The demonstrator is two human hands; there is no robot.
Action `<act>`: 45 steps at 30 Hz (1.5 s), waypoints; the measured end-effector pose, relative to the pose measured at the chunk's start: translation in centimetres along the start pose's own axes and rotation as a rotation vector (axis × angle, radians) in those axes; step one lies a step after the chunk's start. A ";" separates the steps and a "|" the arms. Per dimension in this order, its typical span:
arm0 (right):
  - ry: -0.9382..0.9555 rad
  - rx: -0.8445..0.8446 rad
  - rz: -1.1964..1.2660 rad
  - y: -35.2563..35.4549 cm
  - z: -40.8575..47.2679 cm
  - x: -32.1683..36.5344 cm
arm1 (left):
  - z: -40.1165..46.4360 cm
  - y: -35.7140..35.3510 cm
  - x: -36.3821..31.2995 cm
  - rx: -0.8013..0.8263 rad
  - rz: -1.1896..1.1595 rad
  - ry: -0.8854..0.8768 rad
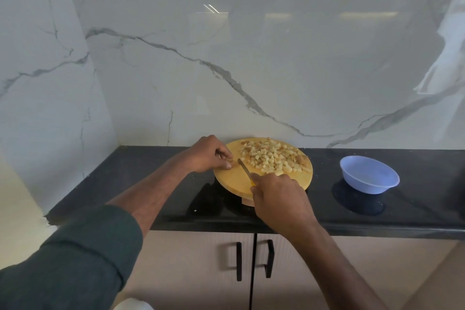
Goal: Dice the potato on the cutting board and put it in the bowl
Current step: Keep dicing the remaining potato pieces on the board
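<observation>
A round wooden cutting board (pixel 234 180) lies on the black counter. A heap of diced potato (pixel 273 157) covers its far right half. My left hand (pixel 210 155) pinches a small potato piece (pixel 234 163) at the board's left edge, fingers curled over it. My right hand (pixel 280 200) grips a knife (pixel 244 168) with a yellow handle, its blade angled toward the left hand's fingertips and touching the board beside the piece. A light blue bowl (pixel 368 174) stands to the right of the board, apart from it, with nothing visible inside.
The black counter (pixel 156 184) runs left to right, ending at the left near a corner wall. A marble backsplash (pixel 251 58) rises right behind the board. Below the counter's front edge are cabinet doors with two black handles (pixel 254 260).
</observation>
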State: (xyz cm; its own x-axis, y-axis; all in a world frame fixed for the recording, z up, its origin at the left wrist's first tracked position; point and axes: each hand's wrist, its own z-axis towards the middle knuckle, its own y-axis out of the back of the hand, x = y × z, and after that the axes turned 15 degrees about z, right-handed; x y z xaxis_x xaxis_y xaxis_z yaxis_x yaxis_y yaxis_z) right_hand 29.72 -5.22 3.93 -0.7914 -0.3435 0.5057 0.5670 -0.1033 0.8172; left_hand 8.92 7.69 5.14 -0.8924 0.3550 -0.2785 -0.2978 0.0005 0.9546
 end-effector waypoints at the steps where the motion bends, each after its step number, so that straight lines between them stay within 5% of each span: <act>1: 0.000 0.003 -0.003 -0.1 0.2 0.0 | 0.0 -0.2 0.0 -0.007 -0.012 0.004; 9: -0.001 0.003 0.006 -0.2 1.0 -0.4 | 0.2 -0.1 0.5 -0.069 0.016 -0.025; 20: -0.011 0.003 0.005 0.0 0.8 -0.4 | 1.7 0.8 1.0 0.046 0.101 -0.105; 35: -0.011 -0.022 0.030 0.1 0.8 -0.5 | 1.1 0.1 0.8 -0.083 0.011 -0.089; 40: -0.012 -0.031 0.024 -0.1 1.1 -0.3 | 0.5 0.4 1.1 0.061 -0.050 -0.069; 45: -0.014 -0.031 0.005 -0.4 1.4 0.1 | 0.1 -0.2 0.5 -0.001 -0.014 -0.036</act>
State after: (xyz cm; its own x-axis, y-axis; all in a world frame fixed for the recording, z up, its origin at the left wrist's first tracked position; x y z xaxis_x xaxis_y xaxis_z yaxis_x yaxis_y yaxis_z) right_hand 29.14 -3.90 4.05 -0.7917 -0.3309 0.5135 0.5775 -0.1311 0.8058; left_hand 8.58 7.96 4.83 -0.8753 0.3888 -0.2876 -0.3103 0.0048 0.9506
